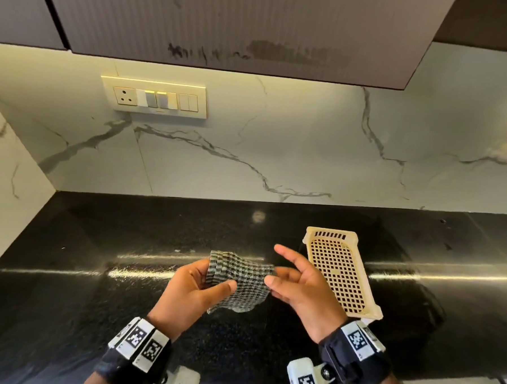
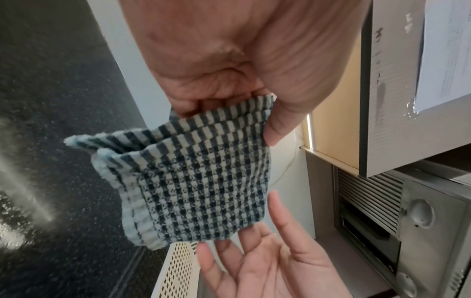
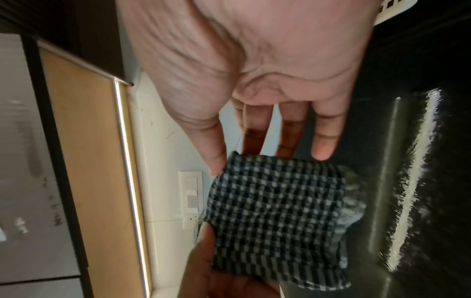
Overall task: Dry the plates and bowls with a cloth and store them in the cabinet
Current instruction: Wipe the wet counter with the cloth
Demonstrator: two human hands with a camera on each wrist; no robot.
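Observation:
A folded blue-and-white checked cloth point(image 1: 239, 279) point(image 2: 198, 181) point(image 3: 275, 211) is held above the black counter point(image 1: 96, 257). My left hand point(image 1: 203, 286) point(image 2: 229, 104) pinches its left edge between thumb and curled fingers. My right hand point(image 1: 283, 269) point(image 3: 267, 149) is open at the cloth's right edge, with straight spread fingers and the thumb tip touching the fabric. In the left wrist view the right hand point(image 2: 254, 252) shows palm up below the cloth. No plate or bowl is in view. The upper cabinet point(image 1: 240, 23) hangs overhead, its door closed.
A cream perforated basket point(image 1: 339, 272) point(image 2: 175, 268) lies empty on the counter just right of my right hand. A switch panel point(image 1: 154, 98) sits on the marble wall behind. A metal hood point(image 2: 369, 201) is off to the right.

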